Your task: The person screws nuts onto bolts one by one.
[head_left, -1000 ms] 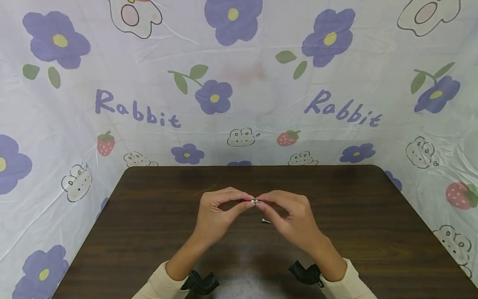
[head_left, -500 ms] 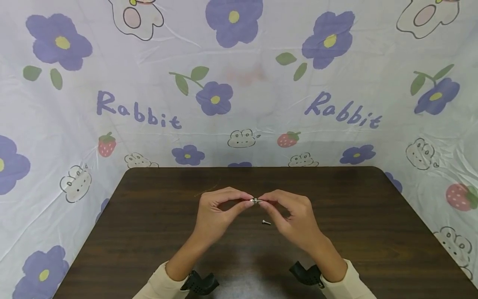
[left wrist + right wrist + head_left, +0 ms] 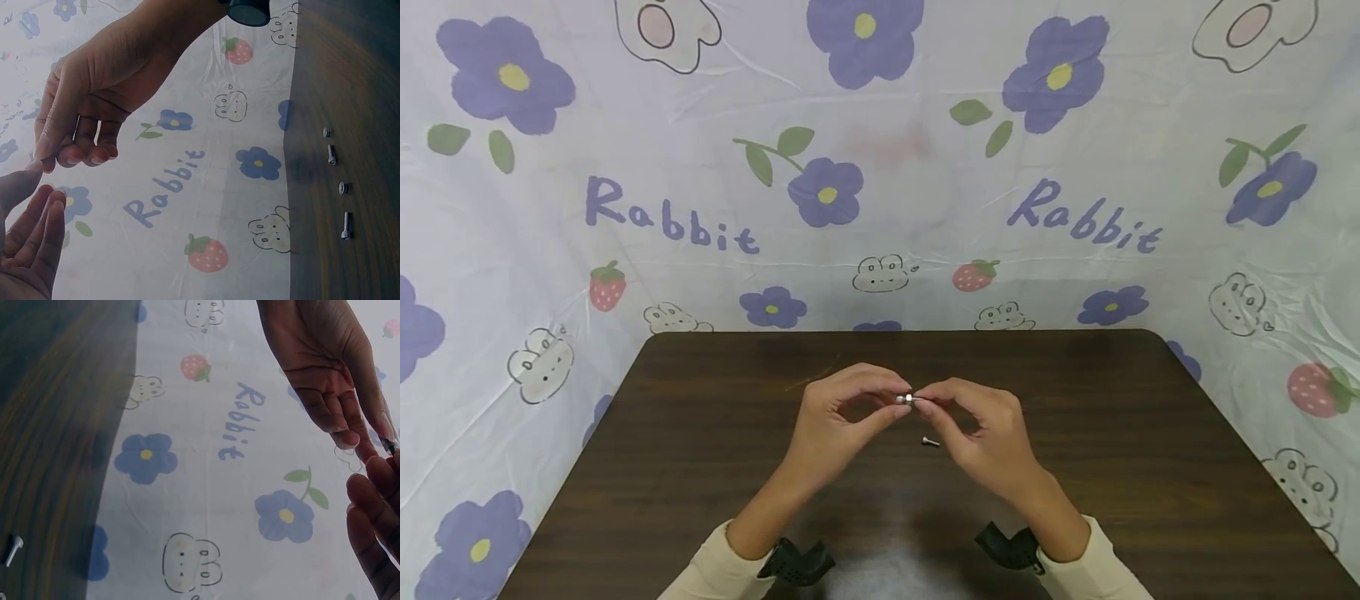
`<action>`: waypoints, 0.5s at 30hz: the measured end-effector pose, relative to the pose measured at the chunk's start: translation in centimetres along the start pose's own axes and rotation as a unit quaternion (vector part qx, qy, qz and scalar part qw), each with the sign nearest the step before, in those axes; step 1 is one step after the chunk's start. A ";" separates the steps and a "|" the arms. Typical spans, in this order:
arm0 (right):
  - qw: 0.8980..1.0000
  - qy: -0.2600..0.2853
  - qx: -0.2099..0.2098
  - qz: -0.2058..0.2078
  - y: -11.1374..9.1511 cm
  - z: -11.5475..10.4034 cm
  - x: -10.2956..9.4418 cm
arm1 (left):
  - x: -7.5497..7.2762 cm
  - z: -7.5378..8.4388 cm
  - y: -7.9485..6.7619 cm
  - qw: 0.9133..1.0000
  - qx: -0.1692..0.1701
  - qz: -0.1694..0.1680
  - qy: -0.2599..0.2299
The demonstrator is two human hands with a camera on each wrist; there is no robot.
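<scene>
In the head view, my two hands meet above the dark table (image 3: pixel 715 467). Between them is a small metal bolt with a nut (image 3: pixel 908 400), lying roughly level. The left hand (image 3: pixel 835 421) has thumb and index finger curved about its left end, with a small gap showing there. From the other side, the right hand (image 3: pixel 981 421) pinches the thin right end between thumb and index finger. The left wrist view shows both hands with fingertips meeting; the bolt is hidden there. The right wrist view gives a dark glimpse of the metal piece (image 3: pixel 389 446) at the fingertips.
A loose bolt (image 3: pixel 930 442) lies on the table below the hands. In the left wrist view, a short bolt (image 3: pixel 332 155), a longer bolt (image 3: pixel 347 226) and two small nuts (image 3: pixel 343 187) lie in a row. A patterned cloth (image 3: pixel 895 208) hangs behind the table.
The left index finger has lifted and spread slightly from its thumb, and more of the bolt and nut shows between the hands. The right hand keeps its pinch.
</scene>
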State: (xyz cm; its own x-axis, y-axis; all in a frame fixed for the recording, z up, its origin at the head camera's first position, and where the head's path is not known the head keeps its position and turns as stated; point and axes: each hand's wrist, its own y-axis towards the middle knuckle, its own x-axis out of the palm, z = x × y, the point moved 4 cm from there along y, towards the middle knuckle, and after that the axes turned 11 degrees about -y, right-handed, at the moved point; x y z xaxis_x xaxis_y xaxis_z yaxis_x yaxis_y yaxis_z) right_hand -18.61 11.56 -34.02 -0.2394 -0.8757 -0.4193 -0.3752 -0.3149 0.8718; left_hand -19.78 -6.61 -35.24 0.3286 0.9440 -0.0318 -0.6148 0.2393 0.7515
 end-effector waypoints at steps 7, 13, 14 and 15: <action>1.000 -0.003 -0.001 0.000 0.1 -0.2 0.4 | -0.3 -0.2 -0.1 1.000 0.011 -0.002 0.022; 1.000 -0.008 -0.003 0.002 0.2 -0.3 0.4 | -0.3 -0.3 -0.1 0.998 -0.015 -0.008 0.056; 1.000 -0.009 -0.003 0.002 0.1 -0.3 0.4 | -0.3 -0.3 -0.1 0.998 -0.024 -0.009 0.057; 1.000 -0.009 -0.002 0.001 0.1 -0.3 0.4 | -0.3 -0.4 -0.2 0.998 -0.031 -0.009 0.054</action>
State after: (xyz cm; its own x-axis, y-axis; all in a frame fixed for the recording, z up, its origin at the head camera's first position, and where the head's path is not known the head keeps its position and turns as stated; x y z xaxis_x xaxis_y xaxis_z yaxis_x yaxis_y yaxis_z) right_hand -18.51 11.05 -34.03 -0.2558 -0.8700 -0.4215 -0.3710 -0.3142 0.8738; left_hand -20.02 -6.84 -35.61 0.2633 0.9574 -0.1189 -0.6539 0.2677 0.7076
